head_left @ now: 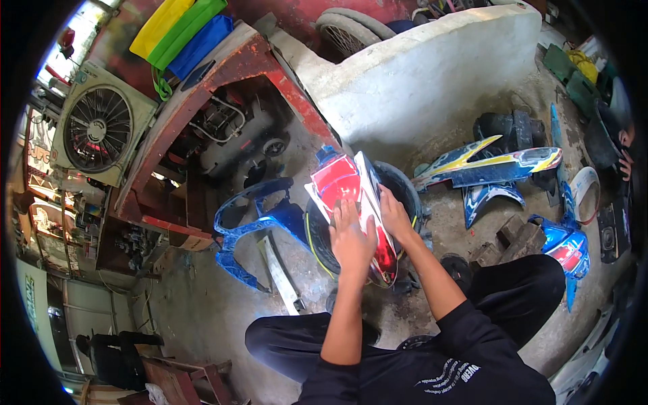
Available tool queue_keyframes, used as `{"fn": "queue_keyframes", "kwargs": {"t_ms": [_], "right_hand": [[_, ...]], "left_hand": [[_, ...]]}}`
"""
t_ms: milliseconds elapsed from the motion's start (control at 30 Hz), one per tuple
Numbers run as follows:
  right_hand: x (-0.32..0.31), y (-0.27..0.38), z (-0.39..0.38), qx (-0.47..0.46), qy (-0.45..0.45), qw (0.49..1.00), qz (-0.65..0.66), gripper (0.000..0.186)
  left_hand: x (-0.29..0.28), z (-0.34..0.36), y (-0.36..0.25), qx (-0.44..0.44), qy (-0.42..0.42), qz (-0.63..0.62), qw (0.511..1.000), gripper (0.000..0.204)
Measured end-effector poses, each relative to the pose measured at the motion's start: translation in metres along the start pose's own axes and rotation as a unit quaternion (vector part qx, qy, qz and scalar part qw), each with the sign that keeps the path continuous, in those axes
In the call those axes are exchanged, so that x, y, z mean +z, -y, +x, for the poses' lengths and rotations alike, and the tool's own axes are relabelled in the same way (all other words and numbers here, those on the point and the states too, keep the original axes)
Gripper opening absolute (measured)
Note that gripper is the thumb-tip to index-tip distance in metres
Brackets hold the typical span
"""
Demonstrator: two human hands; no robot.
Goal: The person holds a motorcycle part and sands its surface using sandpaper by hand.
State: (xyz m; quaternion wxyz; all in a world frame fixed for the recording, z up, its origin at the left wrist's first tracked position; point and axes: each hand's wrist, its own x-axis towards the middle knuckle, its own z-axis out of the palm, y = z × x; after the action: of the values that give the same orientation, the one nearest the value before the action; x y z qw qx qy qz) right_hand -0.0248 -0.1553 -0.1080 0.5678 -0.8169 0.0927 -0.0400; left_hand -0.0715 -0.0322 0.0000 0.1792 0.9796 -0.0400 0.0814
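Observation:
A red, white and blue motorcycle body panel (337, 181) rests across a dark round tub (405, 185) in front of me. My left hand (352, 236) lies on its upper face with fingers stretched out and pressed down. Whether anything thin is under those fingertips I cannot tell. My right hand (395, 214) grips the panel's right edge, its fingers partly hidden. Left of the tub, a blue curved body panel (266, 223) sits on the floor, beside a narrow whitish strip-shaped part (280, 275).
On the right lie blue, white and yellow panels (499, 165), wooden blocks (520, 239) and another blue-red panel (567, 250). A red bench (223, 74) with a compressor beneath stands at the left, near a large fan (96, 131). A white low wall (418, 81) rises ahead.

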Motion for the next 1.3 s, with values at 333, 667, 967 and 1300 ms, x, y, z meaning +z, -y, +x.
{"fn": "queue_keyframes", "kwargs": {"t_ms": [333,667,967,1300], "right_hand": [[0.003,0.004,-0.006,-0.013,0.000,1.000,0.021,0.050],[0.004,0.005,-0.001,-0.023,0.000,0.999,0.029,0.050],[0.017,0.002,0.004,0.005,0.053,0.984,0.170,0.069],[0.011,0.026,-0.010,0.027,0.033,0.989,0.139,0.085]], "left_hand": [[-0.009,0.019,0.006,-0.040,0.055,0.003,0.998,0.072],[-0.004,0.029,0.007,-0.062,0.022,0.043,0.997,0.079],[-0.010,0.045,0.027,-0.092,0.036,0.007,0.995,0.080],[-0.014,0.041,0.028,-0.066,0.026,-0.011,0.997,0.074]]}}
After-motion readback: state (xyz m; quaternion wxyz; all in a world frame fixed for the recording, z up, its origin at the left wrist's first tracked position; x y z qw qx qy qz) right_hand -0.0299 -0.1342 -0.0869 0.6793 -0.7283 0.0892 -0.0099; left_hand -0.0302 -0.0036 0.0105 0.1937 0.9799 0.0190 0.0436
